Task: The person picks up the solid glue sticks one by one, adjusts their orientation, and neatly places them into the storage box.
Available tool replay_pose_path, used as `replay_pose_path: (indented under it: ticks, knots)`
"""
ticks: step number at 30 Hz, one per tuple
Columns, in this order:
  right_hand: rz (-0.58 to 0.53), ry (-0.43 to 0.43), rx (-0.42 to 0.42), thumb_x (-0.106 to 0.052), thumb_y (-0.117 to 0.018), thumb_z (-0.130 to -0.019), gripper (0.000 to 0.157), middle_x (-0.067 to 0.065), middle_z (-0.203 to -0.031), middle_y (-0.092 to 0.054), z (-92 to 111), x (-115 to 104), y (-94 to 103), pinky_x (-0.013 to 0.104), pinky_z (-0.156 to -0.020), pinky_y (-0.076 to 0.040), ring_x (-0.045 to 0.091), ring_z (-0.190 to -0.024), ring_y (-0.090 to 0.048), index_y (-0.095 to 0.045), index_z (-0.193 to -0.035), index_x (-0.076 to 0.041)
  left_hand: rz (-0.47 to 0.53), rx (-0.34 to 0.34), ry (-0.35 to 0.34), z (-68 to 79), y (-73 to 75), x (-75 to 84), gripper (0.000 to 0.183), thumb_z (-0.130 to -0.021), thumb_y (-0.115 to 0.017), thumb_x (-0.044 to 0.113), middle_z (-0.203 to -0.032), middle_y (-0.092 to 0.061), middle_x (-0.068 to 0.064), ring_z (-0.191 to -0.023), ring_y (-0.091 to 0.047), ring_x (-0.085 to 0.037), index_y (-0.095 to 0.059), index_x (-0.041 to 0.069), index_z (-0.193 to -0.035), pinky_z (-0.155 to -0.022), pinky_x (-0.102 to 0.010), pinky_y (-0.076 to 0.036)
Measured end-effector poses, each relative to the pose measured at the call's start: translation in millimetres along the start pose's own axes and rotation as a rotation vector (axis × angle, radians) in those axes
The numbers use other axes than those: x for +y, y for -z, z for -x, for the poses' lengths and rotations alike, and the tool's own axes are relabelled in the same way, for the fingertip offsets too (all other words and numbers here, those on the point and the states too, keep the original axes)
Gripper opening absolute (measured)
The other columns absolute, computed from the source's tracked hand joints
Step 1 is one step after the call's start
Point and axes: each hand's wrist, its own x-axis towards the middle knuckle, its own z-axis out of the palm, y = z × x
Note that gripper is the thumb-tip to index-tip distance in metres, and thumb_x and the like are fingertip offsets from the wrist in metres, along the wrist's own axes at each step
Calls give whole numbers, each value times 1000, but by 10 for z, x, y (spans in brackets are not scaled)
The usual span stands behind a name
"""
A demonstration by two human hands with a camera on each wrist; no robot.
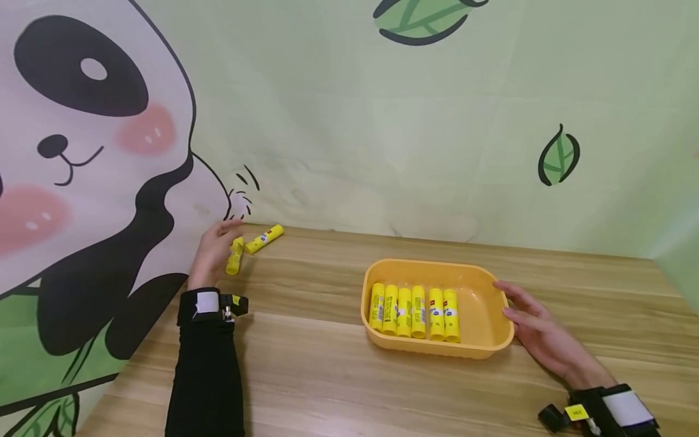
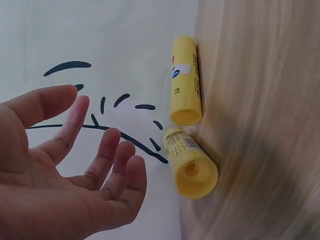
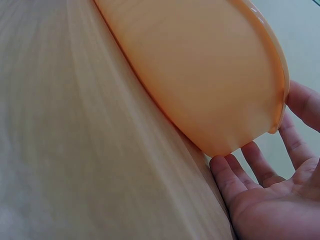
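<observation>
My left hand (image 1: 212,252) is beside two yellow glue sticks at the back left of the table. Its fingers are loosely bent and hold nothing. The nearer glue stick (image 2: 192,167) lies end to end with the farther glue stick (image 2: 185,82), both just beyond my fingertips in the left wrist view. On the right, my right hand (image 1: 551,340) holds the end of an orange plastic basket (image 1: 486,273), with a digit at the rim and other fingers against the outer wall (image 3: 215,75). Several yellow glue sticks (image 1: 404,312) lie side by side in the basket's left part.
The wood-grain table (image 1: 306,376) meets a pale green backdrop (image 1: 327,121) along its back edge. A printed panda (image 1: 98,182) covers the backdrop at the left. Both wrists carry black straps with small cameras.
</observation>
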Motion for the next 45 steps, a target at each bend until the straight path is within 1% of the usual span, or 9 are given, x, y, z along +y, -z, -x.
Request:
replay_pose_path:
  ticks: [4, 10, 14, 20, 25, 31, 36, 40, 45]
  knots:
    - [-4, -4, 1, -7, -36, -103, 48, 4, -147, -18, 8, 10, 1, 27, -96, -44, 10, -125, -44, -26, -150, -11, 2, 14, 24, -25, 7, -41, 46, -102, -43, 28, -147, -35, -15, -132, -32, -33, -41, 12, -145, -106, -51, -29]
    - [-8, -9, -3, -7, -35, -104, 48, 4, -147, -17, 13, 13, -11, 27, -96, -44, 11, -125, -43, -26, -151, -11, -85, 32, 55, -72, 42, -107, 46, -101, -43, 25, -146, -35, -20, -126, -36, -35, -41, 11, -145, -100, -46, -32]
    - [12, -20, 11, -8, -36, -104, 48, 3, -148, -16, 13, 4, -12, 26, -95, -45, 9, -125, -43, -26, -151, -12, -83, 5, 82, -138, 36, -157, 47, -100, -44, 23, -145, -36, -20, -125, -37, -33, -41, 11, -145, -99, -43, -33]
    - [29, -31, 20, -9, -36, -104, 48, 3, -150, -13, 25, -3, -17, 25, -95, -44, 6, -124, -43, -26, -151, -13, -103, -53, 158, -185, 11, -181, 53, -99, -45, 22, -154, -23, -17, -130, -29, -33, -35, 13, -149, -105, -46, -28]
    - [22, -15, 15, -8, -35, -104, 47, 1, -148, -16, 34, -7, -15, 23, -95, -44, 5, -124, -43, -27, -150, -13, -155, -48, 148, -206, -12, -202, 54, -98, -46, 19, -156, -20, -18, -131, -28, -34, -33, 12, -150, -104, -47, -29]
    - [18, -10, 6, -8, -36, -104, 48, 3, -148, -16, 12, -18, -20, 23, -96, -43, 7, -124, -43, -26, -150, -12, -218, -26, 119, -233, -22, -270, 56, -96, -51, 15, -153, -25, -22, -134, -28, -37, -34, 11, -149, -107, -52, -27]
    - [19, -19, 0, -8, -36, -104, 48, 3, -148, -16, -6, -23, -23, 24, -95, -44, 8, -124, -44, -26, -150, -13, -239, -14, 107, -236, -20, -301, 58, -94, -54, 14, -149, -29, -24, -133, -31, -40, -35, 11, -149, -106, -53, -29]
    - [18, -14, -5, -8, -36, -104, 48, 3, -148, -16, -9, -22, -15, 25, -95, -44, 8, -124, -44, -26, -150, -12, -268, -16, 104, -219, -29, -292, 55, -94, -51, 10, -150, -30, -22, -131, -32, -39, -39, 10, -147, -104, -52, -30]
    - [17, -7, -5, -7, -36, -104, 48, 3, -147, -17, -6, -22, -14, 25, -95, -44, 8, -124, -44, -26, -150, -11, -310, -14, 102, -189, -47, -267, 54, -90, -46, 3, -150, -32, -21, -123, -33, -36, -44, 8, -144, -97, -47, -33]
